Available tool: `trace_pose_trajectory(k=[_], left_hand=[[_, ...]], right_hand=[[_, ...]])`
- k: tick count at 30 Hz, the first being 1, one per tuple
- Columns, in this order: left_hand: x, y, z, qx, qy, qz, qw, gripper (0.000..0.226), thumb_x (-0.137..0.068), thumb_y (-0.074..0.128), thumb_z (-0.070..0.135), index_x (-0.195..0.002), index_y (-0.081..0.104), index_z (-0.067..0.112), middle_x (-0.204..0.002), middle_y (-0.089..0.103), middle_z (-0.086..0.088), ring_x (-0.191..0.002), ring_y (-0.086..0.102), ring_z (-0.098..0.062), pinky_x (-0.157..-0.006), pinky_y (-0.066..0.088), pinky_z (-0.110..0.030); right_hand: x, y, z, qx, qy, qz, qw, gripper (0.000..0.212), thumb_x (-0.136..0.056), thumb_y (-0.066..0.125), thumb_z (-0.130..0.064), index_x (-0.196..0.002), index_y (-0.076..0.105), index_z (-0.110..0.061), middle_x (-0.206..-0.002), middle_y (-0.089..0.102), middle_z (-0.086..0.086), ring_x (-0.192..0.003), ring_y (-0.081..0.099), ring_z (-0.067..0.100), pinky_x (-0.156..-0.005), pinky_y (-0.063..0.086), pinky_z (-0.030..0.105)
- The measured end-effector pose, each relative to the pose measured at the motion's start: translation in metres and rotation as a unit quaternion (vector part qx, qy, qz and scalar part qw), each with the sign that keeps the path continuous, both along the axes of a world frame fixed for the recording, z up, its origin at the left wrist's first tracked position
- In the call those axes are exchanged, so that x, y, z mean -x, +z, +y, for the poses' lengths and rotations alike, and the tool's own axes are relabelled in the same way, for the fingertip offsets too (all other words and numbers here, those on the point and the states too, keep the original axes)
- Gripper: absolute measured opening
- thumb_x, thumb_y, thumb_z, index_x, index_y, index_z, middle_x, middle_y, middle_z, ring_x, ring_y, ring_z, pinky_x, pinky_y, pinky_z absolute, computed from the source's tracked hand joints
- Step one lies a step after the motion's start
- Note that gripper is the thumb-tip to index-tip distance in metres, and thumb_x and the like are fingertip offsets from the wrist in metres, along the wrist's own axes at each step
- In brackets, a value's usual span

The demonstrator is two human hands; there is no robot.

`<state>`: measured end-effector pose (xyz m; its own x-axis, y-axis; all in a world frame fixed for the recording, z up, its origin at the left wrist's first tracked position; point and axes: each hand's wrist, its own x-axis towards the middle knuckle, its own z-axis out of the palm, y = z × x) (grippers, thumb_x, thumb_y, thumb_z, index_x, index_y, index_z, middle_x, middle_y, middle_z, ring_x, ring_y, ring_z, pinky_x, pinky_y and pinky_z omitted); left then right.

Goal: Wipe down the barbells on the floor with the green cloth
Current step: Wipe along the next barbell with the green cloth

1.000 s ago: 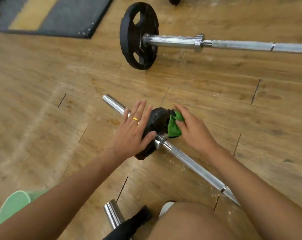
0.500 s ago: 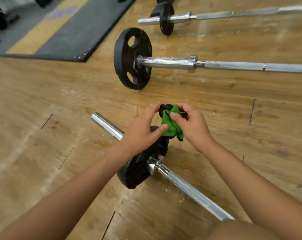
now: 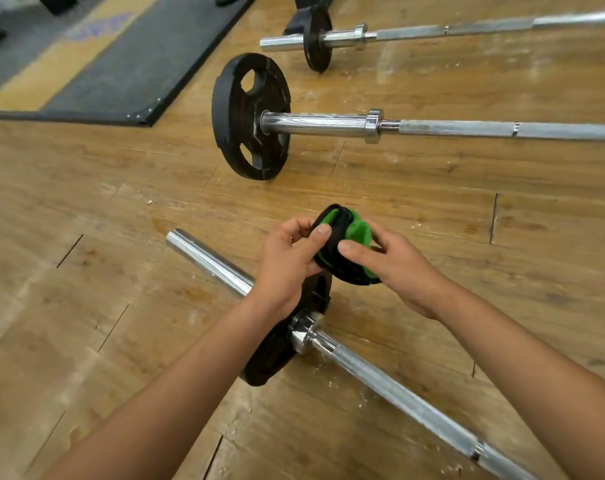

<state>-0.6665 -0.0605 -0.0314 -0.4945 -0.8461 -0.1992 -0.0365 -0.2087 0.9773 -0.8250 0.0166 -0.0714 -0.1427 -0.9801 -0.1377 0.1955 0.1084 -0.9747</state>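
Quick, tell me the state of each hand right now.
Left hand: closed, thumb and fingers pinching the green cloth.
Right hand: closed, pinching the same cloth from the other side.

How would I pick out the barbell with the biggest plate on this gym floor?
Find the dark mat on the wooden floor, far left. Just right of its near corner lies the middle barbell of three. Its black plate is plainly the largest; the far barbell and the near barbell bear smaller plates.
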Motion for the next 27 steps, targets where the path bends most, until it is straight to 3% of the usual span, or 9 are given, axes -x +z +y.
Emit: trace_pose_trajectory(k=[2, 4, 7, 9, 13, 18, 22, 25, 27], left_hand=[[0.001, 0.002, 0.004, 0.004, 0.004, 0.003, 1.000, 0.005, -0.100, 0.060, 0.009, -0.101, 0.065, 0.010, -0.105, 0.063, -0.016, -0.101, 0.067, -0.032, -0.088, 0.059, -0.052], [0.001, 0.004, 0.006, 0.004, 0.018, 0.011, 1.000, 0.006, -0.102, 0.054, 0.008, -0.103, 0.060, 0.009, -0.105, 0.061, -0.014, -0.099, 0.066, -0.028, -0.087, 0.059, -0.048], [0.000, 0.005, 0.005, -0.009, 0.026, 0.021, 0.999, 0.007, -0.103, 0.050, 0.004, -0.103, 0.055, 0.010, -0.106, 0.059, -0.012, -0.099, 0.063, -0.025, -0.086, 0.059, -0.041], [-0.001, 0.009, 0.004, -0.027, 0.015, 0.034, 0.999, 0.011, -0.101, 0.053, 0.003, -0.109, 0.052, 0.010, -0.114, 0.056, -0.016, -0.103, 0.061, -0.027, -0.085, 0.058, -0.039], [-0.005, 0.016, -0.007, -0.062, -0.071, 0.028, 0.995, 0.046, -0.092, 0.066, 0.027, -0.134, 0.048, 0.024, -0.113, 0.069, -0.011, -0.106, 0.068, -0.025, -0.085, 0.059, -0.041], [-0.004, 0.009, -0.009, -0.026, -0.145, -0.031, 0.989, 0.064, -0.094, 0.065, 0.003, -0.148, 0.039, 0.025, -0.094, 0.073, -0.009, -0.091, 0.071, -0.022, -0.080, 0.059, -0.033], [-0.007, -0.003, -0.005, -0.016, -0.130, 0.011, 0.991, 0.069, -0.094, 0.064, -0.003, -0.148, 0.041, 0.033, -0.112, 0.065, -0.020, -0.097, 0.069, -0.029, -0.082, 0.059, -0.037], [-0.005, -0.009, -0.005, -0.001, -0.113, 0.045, 0.993, 0.065, -0.093, 0.064, 0.000, -0.145, 0.049, 0.035, -0.126, 0.062, -0.016, -0.106, 0.067, -0.028, -0.085, 0.059, -0.036], [-0.001, -0.012, -0.007, 0.010, -0.110, 0.048, 0.993, 0.060, -0.094, 0.061, -0.002, -0.144, 0.053, 0.029, -0.135, 0.060, -0.010, -0.116, 0.064, -0.026, -0.089, 0.057, -0.034]], right_hand=[[-0.001, -0.006, 0.004, -0.014, -0.064, 0.016, 0.998, 0.011, -0.091, 0.072, -0.027, -0.100, 0.073, -0.033, -0.097, 0.076, -0.007, -0.089, 0.071, 0.010, -0.080, 0.056, 0.032], [0.001, -0.009, 0.006, -0.036, -0.137, -0.009, 0.990, 0.009, -0.096, 0.066, -0.014, -0.096, 0.073, -0.021, -0.095, 0.076, -0.001, -0.089, 0.071, 0.017, -0.088, 0.057, 0.042], [0.008, 0.000, 0.009, -0.031, -0.150, -0.145, 0.977, 0.017, -0.098, 0.061, -0.012, -0.113, 0.067, -0.016, -0.102, 0.076, 0.002, -0.090, 0.073, 0.016, -0.074, 0.060, 0.032], [0.013, 0.007, 0.009, -0.029, -0.138, -0.169, 0.975, 0.019, -0.099, 0.059, -0.014, -0.117, 0.065, -0.017, -0.100, 0.076, 0.000, -0.086, 0.073, 0.014, -0.066, 0.057, 0.026], [0.016, 0.017, 0.002, -0.017, -0.088, -0.089, 0.992, 0.022, -0.099, 0.059, -0.012, -0.119, 0.066, -0.020, -0.106, 0.074, 0.002, -0.095, 0.070, 0.015, -0.081, 0.056, 0.028], [0.026, 0.023, -0.010, -0.047, -0.013, -0.015, 0.999, 0.035, -0.091, 0.072, -0.017, -0.121, 0.064, -0.033, -0.116, 0.070, 0.005, -0.100, 0.069, 0.024, -0.092, 0.057, 0.041], [0.026, 0.017, -0.011, -0.077, -0.093, 0.015, 0.993, 0.049, -0.081, 0.082, -0.020, -0.120, 0.055, -0.034, -0.122, 0.061, 0.014, -0.100, 0.067, 0.028, -0.089, 0.058, 0.044], [0.029, 0.012, -0.005, -0.032, -0.106, 0.064, 0.992, 0.044, -0.082, 0.081, -0.021, -0.112, 0.056, -0.042, -0.123, 0.057, 0.002, -0.091, 0.065, 0.018, -0.077, 0.056, 0.035], [0.031, 0.012, -0.002, -0.002, -0.094, 0.097, 0.991, 0.037, -0.083, 0.079, -0.032, -0.112, 0.061, -0.044, -0.125, 0.057, -0.006, -0.096, 0.067, 0.016, -0.079, 0.055, 0.031]])
